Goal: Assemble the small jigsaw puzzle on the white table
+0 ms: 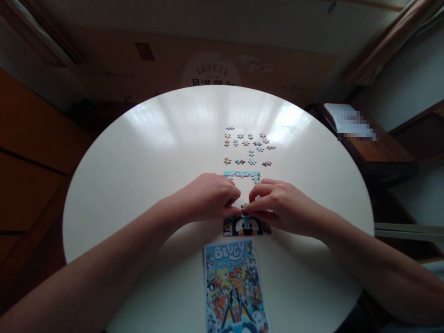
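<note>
A partly assembled jigsaw puzzle [247, 226] lies flat on the white table, its lower part showing a blue cartoon dog's face. The top border [243, 174] of the puzzle is joined, and bare table shows within the frame. My right hand [277, 201] pinches a small puzzle piece [244, 205] at the upper edge of the dog's face. From the left, my left hand [217, 196] reaches in with fingers curled and the thumb touching the puzzle beside that piece. Both hands cover the puzzle's side borders.
Several loose puzzle pieces [250, 143] lie in rough rows beyond the puzzle. A "Bluey" picture sheet [232, 282] lies nearer me. The round white table [145, 157] has a curved edge. At the right, a wooden piece of furniture [395, 143] holds white papers [343, 115].
</note>
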The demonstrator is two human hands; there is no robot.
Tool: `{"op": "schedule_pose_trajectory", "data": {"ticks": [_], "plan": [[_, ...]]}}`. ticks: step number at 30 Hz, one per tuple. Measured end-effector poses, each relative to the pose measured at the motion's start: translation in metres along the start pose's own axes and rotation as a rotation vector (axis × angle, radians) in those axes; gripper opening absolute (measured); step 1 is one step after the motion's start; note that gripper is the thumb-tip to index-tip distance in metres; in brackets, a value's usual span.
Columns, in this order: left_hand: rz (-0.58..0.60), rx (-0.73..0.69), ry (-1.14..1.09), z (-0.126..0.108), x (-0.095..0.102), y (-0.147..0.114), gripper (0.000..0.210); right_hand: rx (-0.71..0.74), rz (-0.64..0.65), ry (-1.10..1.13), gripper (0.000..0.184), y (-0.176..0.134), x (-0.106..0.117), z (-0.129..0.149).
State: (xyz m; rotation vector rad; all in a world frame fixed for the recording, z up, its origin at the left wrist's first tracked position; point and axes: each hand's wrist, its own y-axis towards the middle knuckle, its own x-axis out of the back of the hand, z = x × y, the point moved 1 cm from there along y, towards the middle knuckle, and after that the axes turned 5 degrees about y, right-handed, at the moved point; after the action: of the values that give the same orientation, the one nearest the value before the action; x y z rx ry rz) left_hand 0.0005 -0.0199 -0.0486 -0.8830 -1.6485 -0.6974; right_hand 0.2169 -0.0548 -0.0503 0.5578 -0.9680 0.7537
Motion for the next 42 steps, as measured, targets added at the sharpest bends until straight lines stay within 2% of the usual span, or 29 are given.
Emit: {"op": "schedule_pose_trajectory", "data": {"ticks": [7, 15, 23, 26, 28, 29, 33, 35, 39, 42], "plan": [[-0.006, -0.015, -0.004, 0.0, -0.002, 0.0, 0.035, -0.052, 0.056, 0.018, 0.019, -0.002, 0.004, -0.003], [-0.006, -0.01, -0.009, 0.001, -0.002, 0.001, 0.035, 0.13, -0.044, 0.135, 0.019, -0.003, 0.004, -0.013], [-0.036, -0.042, -0.031, 0.003, -0.007, 0.001, 0.034, 0.173, -0.004, 0.089, 0.018, -0.001, -0.002, -0.012], [-0.061, -0.088, -0.123, 0.007, -0.002, 0.0, 0.037, 0.198, -0.114, 0.168, 0.017, -0.002, 0.003, -0.021], [-0.141, -0.087, -0.222, 0.014, 0.006, -0.002, 0.042, 0.172, -0.292, 0.199, 0.017, -0.002, 0.008, -0.03], [-0.22, -0.055, -0.272, 0.02, 0.01, -0.004, 0.045, 0.142, -0.393, 0.205, 0.016, -0.003, 0.01, -0.034], [-0.679, 0.234, -0.449, 0.05, 0.015, -0.01, 0.05, -0.03, -0.707, 0.294, 0.015, -0.003, 0.013, -0.049], [-0.839, 0.374, -0.543, 0.065, 0.009, -0.01, 0.049, -0.093, -0.815, 0.393, 0.014, -0.002, 0.012, -0.056], [-0.992, 0.54, -0.701, 0.084, -0.005, -0.007, 0.042, -0.14, -0.974, 0.494, 0.021, -0.002, 0.011, -0.067], [-1.052, 0.597, -0.787, 0.087, -0.007, -0.005, 0.032, -0.19, -1.065, 0.47, 0.051, -0.003, 0.012, -0.075]]}}
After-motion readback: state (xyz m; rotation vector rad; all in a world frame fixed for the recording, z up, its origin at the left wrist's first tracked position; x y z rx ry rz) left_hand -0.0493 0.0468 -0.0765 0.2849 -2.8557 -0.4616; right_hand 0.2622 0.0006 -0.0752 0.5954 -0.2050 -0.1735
